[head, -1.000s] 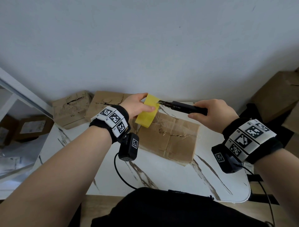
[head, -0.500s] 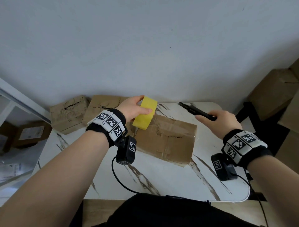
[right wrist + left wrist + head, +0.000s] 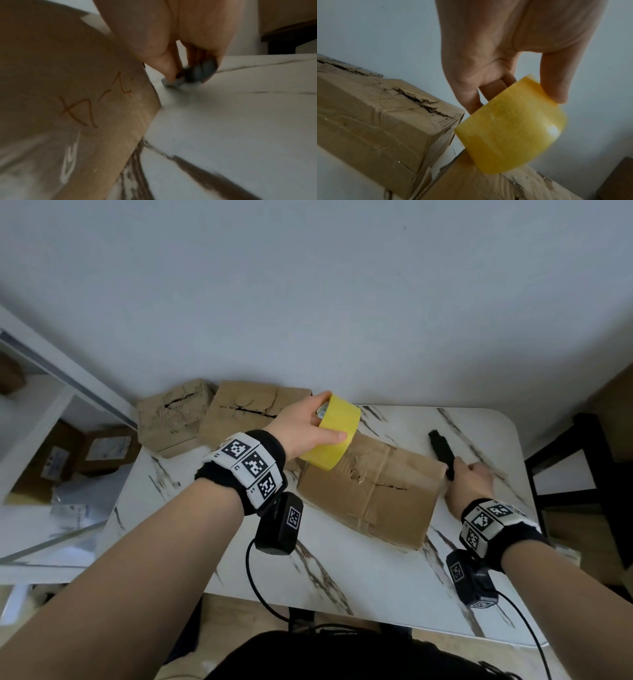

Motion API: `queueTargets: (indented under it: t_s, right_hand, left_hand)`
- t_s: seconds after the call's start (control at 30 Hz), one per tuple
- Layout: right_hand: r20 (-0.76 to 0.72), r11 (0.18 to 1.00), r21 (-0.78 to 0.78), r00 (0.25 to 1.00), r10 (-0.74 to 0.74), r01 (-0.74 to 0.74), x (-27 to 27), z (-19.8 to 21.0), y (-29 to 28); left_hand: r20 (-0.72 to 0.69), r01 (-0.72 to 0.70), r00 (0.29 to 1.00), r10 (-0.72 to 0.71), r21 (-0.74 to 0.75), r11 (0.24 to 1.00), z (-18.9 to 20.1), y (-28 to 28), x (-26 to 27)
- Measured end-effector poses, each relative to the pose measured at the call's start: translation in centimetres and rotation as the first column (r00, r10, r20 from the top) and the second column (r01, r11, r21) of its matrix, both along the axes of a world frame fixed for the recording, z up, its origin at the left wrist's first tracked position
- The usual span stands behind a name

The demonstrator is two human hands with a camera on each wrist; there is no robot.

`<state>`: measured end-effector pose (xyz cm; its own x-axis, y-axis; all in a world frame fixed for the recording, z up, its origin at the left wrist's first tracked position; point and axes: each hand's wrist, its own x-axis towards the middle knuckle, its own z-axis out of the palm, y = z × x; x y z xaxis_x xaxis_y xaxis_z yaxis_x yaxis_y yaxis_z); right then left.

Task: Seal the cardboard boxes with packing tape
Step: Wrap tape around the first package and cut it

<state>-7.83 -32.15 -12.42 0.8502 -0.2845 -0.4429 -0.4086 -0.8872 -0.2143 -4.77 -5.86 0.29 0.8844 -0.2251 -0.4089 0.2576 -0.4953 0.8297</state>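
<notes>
My left hand (image 3: 329, 419) grips a yellow roll of packing tape (image 3: 334, 451), thumb outside and fingers through the core, just above the far left corner of a worn cardboard box (image 3: 370, 498) lying flat on the table. The left wrist view shows the tape roll (image 3: 510, 128) hanging from the fingers (image 3: 554, 88) over that box (image 3: 488, 188). My right hand (image 3: 460, 472) is down on the table right of the box, fingers curled round the near end of a black utility knife (image 3: 441, 448). In the blurred right wrist view the knife (image 3: 193, 75) touches the tabletop beside the box (image 3: 68, 94).
Two more cracked cardboard boxes (image 3: 171, 419) (image 3: 246, 412) stand against the wall at the back left of the white marble table (image 3: 376, 577). A white shelf with parcels (image 3: 68, 457) is at the left, and a dark chair (image 3: 582, 474) and boxes at the right.
My right hand has carried the knife away from the tape roll, rightward and down onto the table beside the box. My left hand has kept hold of the roll over the box's corner.
</notes>
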Motion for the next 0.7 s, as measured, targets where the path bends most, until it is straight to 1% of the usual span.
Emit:
queueTargets:
  t_s: [0.1,0.13,0.17,0.2,0.23,0.27,0.3,0.33,0.4,0.47,0.53,0.6,0.67,0.7]
  right_hand:
    - [-0.041,0.998,0.053,0.999,0.031,-0.029,0.3,0.6,-0.1]
    - [-0.025,0.998,0.069,1.000,0.014,-0.012,0.6,1.2,-0.2]
    - [0.026,0.994,0.104,0.999,-0.038,0.035,1.0,2.2,-0.3]
    - [0.113,0.981,0.173,0.987,-0.112,0.091,1.5,3.5,-0.2]
    - [0.224,0.964,0.246,0.962,-0.156,0.099,1.9,4.9,0.2]
    - [0.321,0.954,0.295,0.934,-0.155,0.057,2.2,6.6,0.9]
    - [0.370,0.945,0.328,0.921,-0.123,-0.006,2.4,8.1,2.1]
    - [0.378,0.927,0.365,0.923,-0.068,-0.081,2.3,9.5,3.6]
    - [0.297,0.859,0.472,0.953,0.057,-0.199,2.0,11.2,6.7]
    - [0.222,0.780,0.593,0.972,0.081,-0.200,1.8,11.5,8.6]
    - [0.203,0.708,0.690,0.979,0.007,-0.148,1.7,11.3,9.1]
    - [0.154,0.621,0.781,0.984,-0.089,-0.067,1.4,11.1,8.9]
    - [0.092,0.529,0.849,0.984,-0.151,0.002,1.2,11.1,9.0]
    - [0.066,0.502,0.864,0.983,-0.170,0.029,1.1,11.1,9.1]
  left_hand:
    - [0.006,0.005,1.000,-0.005,0.018,1.000,0.0,-0.1,0.0]
    - [0.009,0.010,1.000,-0.011,0.027,1.000,0.1,-0.1,-0.1]
    - [0.010,0.015,1.000,-0.016,0.040,0.999,0.1,-0.2,-0.1]
    - [0.017,0.025,1.000,-0.026,0.054,0.998,0.1,-0.3,-0.1]
    - [0.028,0.033,0.999,-0.035,0.071,0.997,0.1,-0.4,-0.2]
    - [0.040,0.043,0.998,-0.046,0.090,0.995,0.0,-0.6,-0.2]
    - [0.051,0.053,0.997,-0.059,0.107,0.993,-0.1,-0.8,-0.2]
    - [0.059,0.058,0.996,-0.066,0.123,0.991,-0.3,-0.9,-0.3]
    - [0.085,0.055,0.994,-0.068,0.147,0.988,-0.7,-1.1,-0.5]
    - [0.102,0.044,0.993,-0.060,0.151,0.988,-1.1,-0.9,-0.6]
    - [0.113,0.025,0.993,-0.040,0.136,0.990,-1.5,-0.7,-0.9]
    - [0.126,-0.001,0.992,-0.013,0.114,0.993,-1.9,-0.7,-1.3]
    - [0.151,-0.021,0.989,0.003,0.119,0.993,-2.2,-0.7,-1.6]
    - [0.163,-0.023,0.987,0.002,0.128,0.991,-2.3,-0.7,-1.7]
